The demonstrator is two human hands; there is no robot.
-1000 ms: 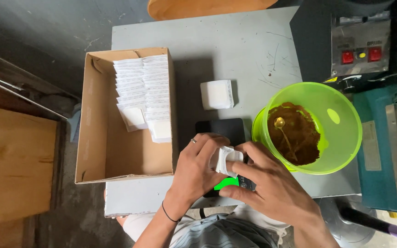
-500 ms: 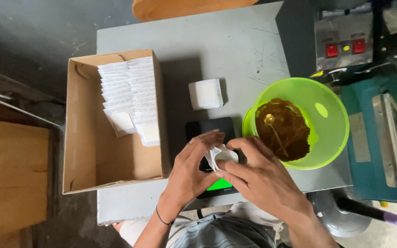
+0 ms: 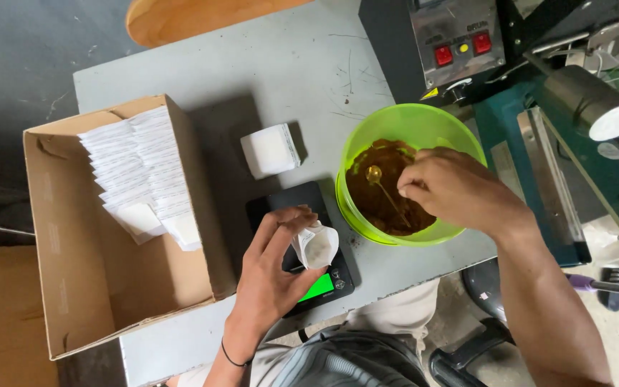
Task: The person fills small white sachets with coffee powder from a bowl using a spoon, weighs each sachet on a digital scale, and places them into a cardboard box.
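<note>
Fingers of the left hand (image 3: pixel 277 269) pinched a small white paper sachet (image 3: pixel 316 245) by its open mouth, holding it over a black scale (image 3: pixel 302 251) whose green display was lit. Those of the right hand (image 3: pixel 453 190) were closed on the handle of a spoon (image 3: pixel 381 188) whose bowl lay in the brown powder (image 3: pixel 388 190) inside a lime-green plastic bowl (image 3: pixel 410 125), just to the right of the scale. A short stack of empty white sachets (image 3: pixel 270 149) sat on the grey table (image 3: pixel 252 64) behind the scale. To the left, an open cardboard box (image 3: pixel 102 287) held overlapping rows of flat white packets (image 3: pixel 141 168) along its far end.
</note>
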